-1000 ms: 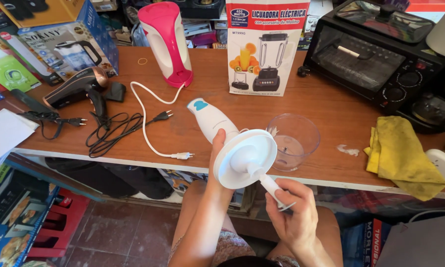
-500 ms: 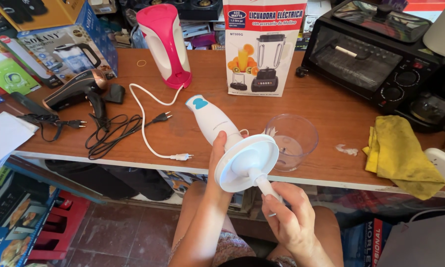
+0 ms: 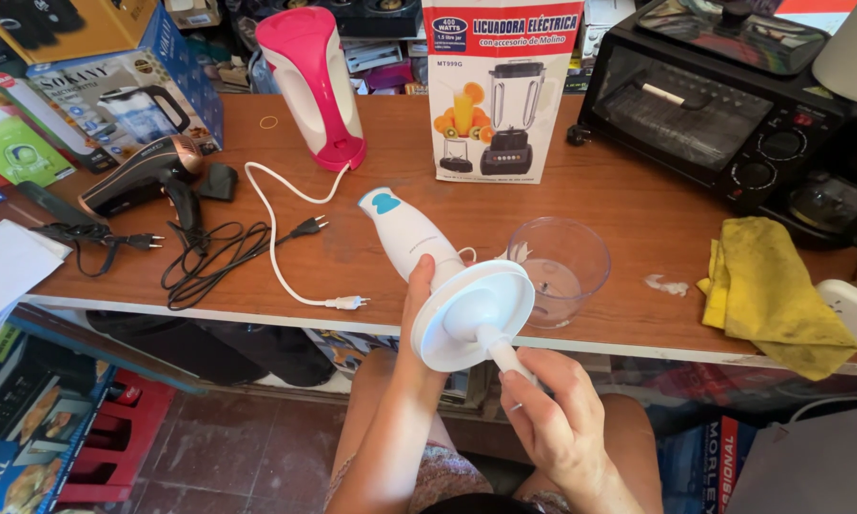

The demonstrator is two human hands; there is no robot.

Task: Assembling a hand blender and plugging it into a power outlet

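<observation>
Now | left hand (image 3: 417,314): smooth white plastic blender (image 3: 409,236) | right hand (image 3: 554,419): round lid (image 3: 474,314)

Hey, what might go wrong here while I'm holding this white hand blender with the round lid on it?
The clear plastic bowl sits close to the table edge, right beside the round lid; a swing of the hand blender might knock it off. The right hand grips only the thin shaft below the lid, which may slip. The white cord lies loose nearby and might snag.

White lid (image 3: 473,314) hides the blender's (image 3: 411,236) lower end; toaster oven (image 3: 733,114) cut off at right
</observation>
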